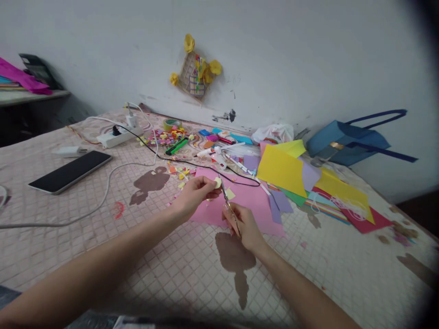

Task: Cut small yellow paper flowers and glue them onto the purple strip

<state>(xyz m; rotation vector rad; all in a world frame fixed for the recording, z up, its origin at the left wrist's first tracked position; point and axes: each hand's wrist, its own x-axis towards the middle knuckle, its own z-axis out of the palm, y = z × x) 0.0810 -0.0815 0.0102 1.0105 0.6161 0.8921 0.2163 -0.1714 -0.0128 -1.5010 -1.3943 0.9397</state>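
The small pale-yellow paper piece (pixel 217 183) sits near the middle of the frame, held up above a pink sheet (pixel 254 201). From where I stand, the step in hand looks like trimming: the scissors (pixel 227 197) come right up beside its edge. I judge the next move calls for a steady pinch, a slow turn of the paper and blades kept clear of the fingertips.

The piece looks thin and flat, its outline roughly rounded, though it's too small for me to tell how clean the edge is. The left hand (pixel 197 189) has its grip closed on it, thumb and fingertips together. The right hand (pixel 245 226) has its grip wrapped round the scissors' handles; how far the blades are parted, I can't tell.

Just beyond lies a paler scrap (pixel 230 193) on the pink sheet, then a white glue gun (pixel 214 153) above centre. A heap of coloured paper bits (pixel 164 137) spreads left of that, and bright yellow paper (pixel 281 167) lies right of centre, all on the cloth-covered counter (pixel 164 265).
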